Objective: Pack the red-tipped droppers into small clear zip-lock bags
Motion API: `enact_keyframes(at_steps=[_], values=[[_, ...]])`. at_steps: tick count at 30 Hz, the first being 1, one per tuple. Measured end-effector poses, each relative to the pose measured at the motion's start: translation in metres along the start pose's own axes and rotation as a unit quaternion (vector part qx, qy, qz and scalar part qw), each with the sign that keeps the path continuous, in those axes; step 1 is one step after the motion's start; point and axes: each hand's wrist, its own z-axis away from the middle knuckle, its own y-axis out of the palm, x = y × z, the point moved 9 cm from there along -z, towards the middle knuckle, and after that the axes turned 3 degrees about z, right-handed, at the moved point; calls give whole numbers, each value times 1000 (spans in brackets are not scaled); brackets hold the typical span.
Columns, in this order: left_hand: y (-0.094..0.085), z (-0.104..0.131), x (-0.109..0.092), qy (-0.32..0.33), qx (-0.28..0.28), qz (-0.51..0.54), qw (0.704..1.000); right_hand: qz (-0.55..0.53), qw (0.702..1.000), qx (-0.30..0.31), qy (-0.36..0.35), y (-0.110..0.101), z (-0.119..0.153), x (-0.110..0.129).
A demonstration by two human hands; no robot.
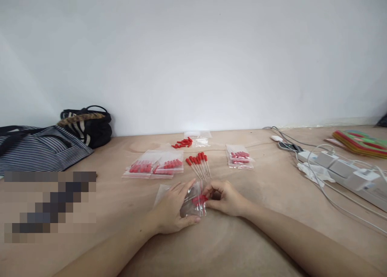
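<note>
My left hand [175, 209] lies spread over a clear zip bag [189, 208] near the table's front, its fingers apart. At the bag's right end my right hand [225, 197] has its thumb and fingers closed around red pieces [199, 200], which show through or at the bag's opening. Just beyond the hands lie several red-tipped sticks [198, 164], fanned out. Filled bags with red-tipped items [142, 167] lie to the left, and more filled bags [240, 156] to the right. Loose red pieces [183, 142] rest farther back beside flat bags [201, 139].
A striped bag [45, 148] and a black bag [96, 128] stand at the left. On the right are a white power strip [356, 184] with plugs and cables, a dark device [289, 147] and colourful flat items [363, 142]. A wall rises behind the table [105, 212].
</note>
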Motion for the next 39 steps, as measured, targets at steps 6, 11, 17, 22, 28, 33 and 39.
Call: enact_keyframes(at_steps=[6,11,17,22,28,33,39], values=[[2,0,0,3,10,-2,1000,-97,995,25,1,16,-5,-1],[0,0,-2,5,5,1,1000,-140,989,1,40,17,-11,-9],[0,0,-2,-10,10,1,1000,-41,984,-125,117,7,-13,-17],[-5,1,0,-12,6,1,1000,-75,987,-101,100,11,-14,-16],[-16,16,15,-1,-3,-4,1000,-102,986,-98,92,-13,-15,-30],[-13,30,28,-32,-1,14,999,85,953,-211,200,-69,-23,-54],[-7,23,18,-17,9,28,999,142,922,-222,284,-90,-58,-76]])
